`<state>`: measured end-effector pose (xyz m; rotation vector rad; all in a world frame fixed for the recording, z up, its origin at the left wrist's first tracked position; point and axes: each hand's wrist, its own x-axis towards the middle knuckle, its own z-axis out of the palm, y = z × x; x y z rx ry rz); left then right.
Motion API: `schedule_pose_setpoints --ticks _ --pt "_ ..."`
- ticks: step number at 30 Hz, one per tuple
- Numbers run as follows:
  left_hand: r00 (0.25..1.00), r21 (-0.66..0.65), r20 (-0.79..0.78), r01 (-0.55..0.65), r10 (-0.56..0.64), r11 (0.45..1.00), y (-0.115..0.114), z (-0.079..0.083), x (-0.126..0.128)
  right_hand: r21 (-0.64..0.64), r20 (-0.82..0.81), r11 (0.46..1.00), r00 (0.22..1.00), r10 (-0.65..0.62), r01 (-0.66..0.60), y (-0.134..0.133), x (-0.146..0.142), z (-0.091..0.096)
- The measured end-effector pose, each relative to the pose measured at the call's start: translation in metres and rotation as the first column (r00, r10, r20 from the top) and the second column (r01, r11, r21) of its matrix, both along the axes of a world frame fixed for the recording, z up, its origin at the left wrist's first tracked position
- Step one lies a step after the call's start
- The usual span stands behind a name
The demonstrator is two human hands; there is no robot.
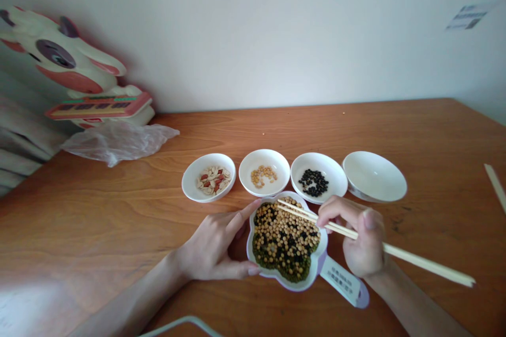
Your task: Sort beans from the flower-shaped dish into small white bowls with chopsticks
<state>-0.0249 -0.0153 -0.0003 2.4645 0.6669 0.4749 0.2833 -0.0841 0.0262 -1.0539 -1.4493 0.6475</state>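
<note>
My left hand (213,247) grips the left side of a white and purple flower-shaped dish with a handle (336,274), thumb at the lower rim and fingers at the upper. Mixed yellow soybeans (276,226), black beans and small green beans fill the dish. My right hand (363,234) is closed around a pair of wooden chopsticks (427,262). Their tips lie over the beans near the dish's far edge; I cannot tell whether they pinch a bean.
Behind the dish stand white bowls: one with pumpkin seeds and some red pieces (214,180), one with soybeans (263,176), one with black beans (313,182), and a bare one (375,176). A plastic bag (118,142) and cow-shaped toy keyboard (98,108) sit back left.
</note>
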Motion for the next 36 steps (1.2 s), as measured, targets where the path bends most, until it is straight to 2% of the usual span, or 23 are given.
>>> schedule_pose_setpoints --ticks 2,5,12,17,25,30,36 --pt "1.000 -0.002 0.001 0.002 -0.002 1.000 0.0001 -0.0008 -0.0004 -0.063 -0.001 0.998 1.000 0.026 -0.026 -0.0003 -0.0005 -0.0028" --pt "1.000 0.005 0.012 0.007 -0.007 1.000 0.0005 -0.0035 -0.0011 -0.081 0.027 0.995 0.998 0.065 -0.063 -0.0009 -0.0012 -0.0059" --pt "1.000 0.014 0.012 0.005 -0.006 1.000 0.0002 -0.0042 -0.0010 -0.026 0.156 0.992 0.980 0.125 -0.122 -0.0018 -0.0015 -0.0081" --pt "1.000 0.012 0.018 0.008 -0.009 1.000 0.0001 -0.0042 -0.0019 0.008 0.165 0.993 0.979 0.118 -0.121 -0.0014 -0.0008 -0.0084" --pt "1.000 0.003 0.014 -0.004 0.004 1.000 -0.0002 -0.0056 -0.0020 0.093 0.342 0.983 0.932 0.117 -0.157 0.0009 -0.0007 -0.0014" --pt "1.000 0.001 0.014 0.002 -0.002 1.000 0.0005 -0.0060 -0.0026 0.131 0.340 0.977 0.933 0.116 -0.169 0.0017 -0.0021 0.0000" --pt "1.000 0.007 0.004 0.003 -0.003 1.000 0.0001 -0.0059 -0.0030 0.137 0.302 0.970 0.941 0.154 -0.202 0.0004 0.0018 -0.0081"
